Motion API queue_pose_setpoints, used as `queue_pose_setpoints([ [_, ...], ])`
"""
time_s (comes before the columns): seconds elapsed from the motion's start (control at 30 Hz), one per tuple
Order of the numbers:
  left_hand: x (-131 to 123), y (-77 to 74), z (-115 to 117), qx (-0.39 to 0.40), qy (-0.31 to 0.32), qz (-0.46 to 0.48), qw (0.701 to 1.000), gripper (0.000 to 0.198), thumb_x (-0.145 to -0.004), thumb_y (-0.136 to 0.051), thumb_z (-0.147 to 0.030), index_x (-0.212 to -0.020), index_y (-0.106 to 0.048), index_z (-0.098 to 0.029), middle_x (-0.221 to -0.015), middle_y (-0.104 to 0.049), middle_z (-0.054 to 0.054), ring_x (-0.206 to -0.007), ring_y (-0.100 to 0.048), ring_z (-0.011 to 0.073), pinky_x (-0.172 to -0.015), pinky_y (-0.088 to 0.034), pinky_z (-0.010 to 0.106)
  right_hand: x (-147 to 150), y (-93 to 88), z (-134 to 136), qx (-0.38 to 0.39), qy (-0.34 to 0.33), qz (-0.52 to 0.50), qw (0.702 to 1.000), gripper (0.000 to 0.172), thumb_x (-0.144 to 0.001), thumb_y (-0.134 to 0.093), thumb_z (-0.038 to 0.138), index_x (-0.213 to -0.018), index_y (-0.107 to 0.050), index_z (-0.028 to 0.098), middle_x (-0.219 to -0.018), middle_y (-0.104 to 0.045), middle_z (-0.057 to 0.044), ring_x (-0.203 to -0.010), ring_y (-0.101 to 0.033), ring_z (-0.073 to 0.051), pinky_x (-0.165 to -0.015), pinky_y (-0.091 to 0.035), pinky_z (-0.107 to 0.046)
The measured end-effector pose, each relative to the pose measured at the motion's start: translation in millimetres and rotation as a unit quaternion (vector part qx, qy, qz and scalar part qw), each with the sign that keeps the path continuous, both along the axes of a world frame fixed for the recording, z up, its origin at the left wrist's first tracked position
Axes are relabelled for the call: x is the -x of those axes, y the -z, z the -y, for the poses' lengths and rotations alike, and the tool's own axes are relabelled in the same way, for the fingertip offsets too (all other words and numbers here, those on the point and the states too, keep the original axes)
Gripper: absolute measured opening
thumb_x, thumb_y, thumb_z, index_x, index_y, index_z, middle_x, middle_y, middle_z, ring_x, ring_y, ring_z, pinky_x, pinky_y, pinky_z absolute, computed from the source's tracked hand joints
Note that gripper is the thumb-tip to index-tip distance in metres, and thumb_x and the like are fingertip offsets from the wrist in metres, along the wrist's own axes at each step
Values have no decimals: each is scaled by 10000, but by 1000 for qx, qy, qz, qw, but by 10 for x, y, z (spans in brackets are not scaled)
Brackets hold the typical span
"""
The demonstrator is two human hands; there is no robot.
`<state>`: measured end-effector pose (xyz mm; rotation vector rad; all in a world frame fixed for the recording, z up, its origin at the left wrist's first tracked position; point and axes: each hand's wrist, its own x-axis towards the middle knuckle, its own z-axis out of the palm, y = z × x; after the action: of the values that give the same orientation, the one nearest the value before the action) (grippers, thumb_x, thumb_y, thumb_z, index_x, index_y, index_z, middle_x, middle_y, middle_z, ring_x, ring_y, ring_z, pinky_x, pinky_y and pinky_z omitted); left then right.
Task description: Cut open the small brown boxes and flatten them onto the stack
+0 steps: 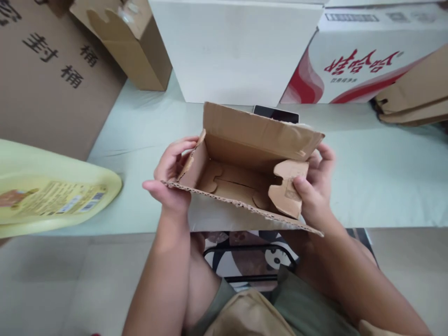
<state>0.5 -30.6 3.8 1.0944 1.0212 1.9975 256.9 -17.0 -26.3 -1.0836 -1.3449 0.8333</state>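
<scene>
Between my two hands is a small brown cardboard box [241, 163], tilted with its open top towards me. Its inside shows interlocked bottom flaps and nothing on them. My left hand [175, 177] holds the left end, fingers behind the side wall and thumb stretched out past the front corner. At the right end my right hand [317, 182] grips the box, its thumb pressing on the notched side flap [289, 189] and its fingers behind the wall. The long back flap stands up, and the front flap points towards me.
A pale green table [378, 186] carries a yellow bottle [63, 191] at left, a large brown carton [59, 79], a small brown box [140, 56], white cartons [238, 51], a dark-screened device [276, 114] and folded cardboard [416, 93] at right.
</scene>
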Motion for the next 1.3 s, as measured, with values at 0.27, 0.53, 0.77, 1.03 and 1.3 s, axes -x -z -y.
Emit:
queue_pose_setpoints([
  [0.27, -22, 50, -107, 12, -1, -57, 998, 811, -866, -449, -939, -862, -880, -251, -1078, -811, 85, -1157, -699, 288, -1153, -499, 390, -83, 46, 85, 95, -40, 9, 995, 653, -867, -661, 658, -1436, -444, 421, -1170, -672, -65, -918, -702, -258, -757, -597, -414],
  [0.53, 20, 108, -87, 71, -32, -105, 991, 322, -847, -836, -543, -1070, -801, -313, -1174, -749, 31, -1189, -710, 242, -1132, -536, 369, -85, 75, 9, -7, -74, -20, 997, 402, -879, -654, 676, -1018, -623, 300, -1220, -684, -86, -1153, -681, -307, -969, -572, -497],
  [0.77, 235, 186, -161, 92, 3, -249, 964, 319, -846, -764, -582, -936, -827, -282, -1321, -749, 57, -1415, -602, 349, -1244, -450, 508, -93, 157, 8, 1, -86, -37, 996, 475, -880, -624, 728, -1132, -616, 326, -1241, -685, -77, -1188, -685, -322, -1010, -571, -517],
  [1.03, 457, 277, -269, 136, -99, 52, 984, 226, -741, -775, -368, -864, -797, -180, -973, -802, 62, -964, -701, 237, -853, -568, 368, -87, 277, -42, 151, -142, 24, 978, 827, -932, -374, 869, -1527, -471, 303, -1492, -657, -124, -1374, -644, -349, -1120, -552, -555],
  [1.3, 286, 340, -158, 402, 113, 19, 908, 565, -841, -662, -736, -933, -733, -183, -688, -706, 63, -621, -671, 232, -523, -483, 320, -39, 34, 16, -46, -232, 82, 968, 684, -999, -519, 733, -1584, -521, 378, -1808, -279, -5, -1702, -209, -318, -1369, -283, -574],
])
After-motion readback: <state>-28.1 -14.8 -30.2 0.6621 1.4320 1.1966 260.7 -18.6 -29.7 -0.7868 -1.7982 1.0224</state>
